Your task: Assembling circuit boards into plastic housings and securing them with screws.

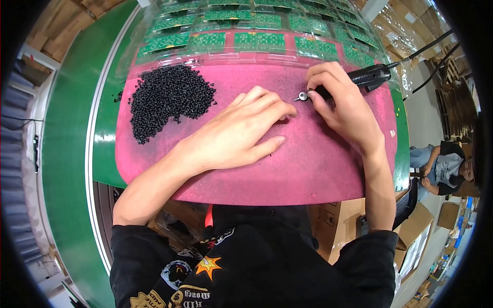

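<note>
- Clear plastic trays point(205, 56): lying beyond my fingertips, holding rows of green circuit boards point(260, 40).
- Small black parts point(167, 97): lying loose in a heap on the pink mat point(257, 187), to the left of my left fingers.
- Left hand point(246, 126): resting palm down, reaching inward; fingers bending close together, thumb standing apart. What they may be covering, I cannot tell.
- Right hand point(341, 100): arching from above, fingers and thumb closing around the black tool.
- Black tool point(368, 77): sitting inside my right fingers, silver tip point(303, 96) pointing left, near my left fingertips; long axis slanting up rightward past my knuckles to its cable point(423, 49).
</note>
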A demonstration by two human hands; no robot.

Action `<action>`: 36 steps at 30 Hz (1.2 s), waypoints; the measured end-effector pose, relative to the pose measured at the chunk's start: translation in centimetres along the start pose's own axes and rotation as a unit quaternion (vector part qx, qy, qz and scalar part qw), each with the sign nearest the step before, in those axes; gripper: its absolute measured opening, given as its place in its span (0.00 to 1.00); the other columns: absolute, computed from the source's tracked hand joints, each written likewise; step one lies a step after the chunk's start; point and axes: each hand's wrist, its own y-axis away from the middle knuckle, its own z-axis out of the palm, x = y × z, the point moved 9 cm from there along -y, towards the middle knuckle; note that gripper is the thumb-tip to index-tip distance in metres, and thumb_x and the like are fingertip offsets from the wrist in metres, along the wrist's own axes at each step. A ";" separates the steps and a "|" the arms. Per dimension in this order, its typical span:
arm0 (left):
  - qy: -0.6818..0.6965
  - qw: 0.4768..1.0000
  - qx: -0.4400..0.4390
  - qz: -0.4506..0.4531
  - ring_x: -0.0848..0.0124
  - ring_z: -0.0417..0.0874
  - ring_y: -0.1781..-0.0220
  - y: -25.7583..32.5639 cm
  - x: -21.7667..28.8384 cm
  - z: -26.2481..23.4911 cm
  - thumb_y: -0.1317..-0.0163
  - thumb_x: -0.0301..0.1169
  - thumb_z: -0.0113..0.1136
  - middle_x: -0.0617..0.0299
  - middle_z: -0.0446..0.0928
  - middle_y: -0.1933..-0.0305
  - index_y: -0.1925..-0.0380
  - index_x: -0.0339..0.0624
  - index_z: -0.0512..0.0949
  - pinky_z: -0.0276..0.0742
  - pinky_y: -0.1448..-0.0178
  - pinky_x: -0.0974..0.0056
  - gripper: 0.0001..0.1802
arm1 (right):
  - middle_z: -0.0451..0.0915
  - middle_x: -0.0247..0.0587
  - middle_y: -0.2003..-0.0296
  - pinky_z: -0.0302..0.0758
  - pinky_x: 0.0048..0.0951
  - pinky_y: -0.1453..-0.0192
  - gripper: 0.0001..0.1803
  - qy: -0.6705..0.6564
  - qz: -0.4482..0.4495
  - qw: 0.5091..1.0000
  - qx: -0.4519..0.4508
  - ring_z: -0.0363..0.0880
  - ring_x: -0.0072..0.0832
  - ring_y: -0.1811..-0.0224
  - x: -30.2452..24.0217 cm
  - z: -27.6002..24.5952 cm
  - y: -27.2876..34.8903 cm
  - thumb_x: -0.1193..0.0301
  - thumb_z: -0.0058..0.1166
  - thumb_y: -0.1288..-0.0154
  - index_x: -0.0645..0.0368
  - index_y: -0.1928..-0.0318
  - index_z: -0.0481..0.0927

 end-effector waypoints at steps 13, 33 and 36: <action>-0.003 1.000 -0.002 -0.004 0.56 0.72 0.44 0.0 0.1 0.2 0.43 0.29 0.63 0.54 0.75 0.51 0.46 0.36 0.73 0.68 0.37 0.55 0.24 | 0.77 0.45 0.56 0.75 0.37 0.47 0.07 0.062 -0.036 0.997 -0.027 0.76 0.42 0.53 -0.4 0.4 0.6 0.82 0.58 0.41 0.68 0.61 0.79; 0.020 0.999 -0.023 -0.029 0.57 0.73 0.48 -0.7 -0.1 0.7 0.43 0.28 0.62 0.52 0.75 0.54 0.50 0.36 0.74 0.68 0.40 0.57 0.20 | 0.79 0.48 0.61 0.74 0.26 0.51 0.08 -0.056 -0.069 0.954 0.287 0.77 0.28 0.60 -3.8 -14.1 4.6 0.83 0.41 0.36 0.70 0.64 0.76; -0.023 0.998 -0.031 -0.055 0.54 0.73 0.48 -0.2 0.7 0.1 0.44 0.26 0.62 0.51 0.74 0.54 0.50 0.36 0.74 0.69 0.40 0.57 0.19 | 0.79 0.44 0.71 0.74 0.25 0.61 0.07 0.013 0.028 0.921 0.389 0.78 0.26 0.68 -4.0 -18.6 9.4 0.83 0.44 0.43 0.68 0.71 0.77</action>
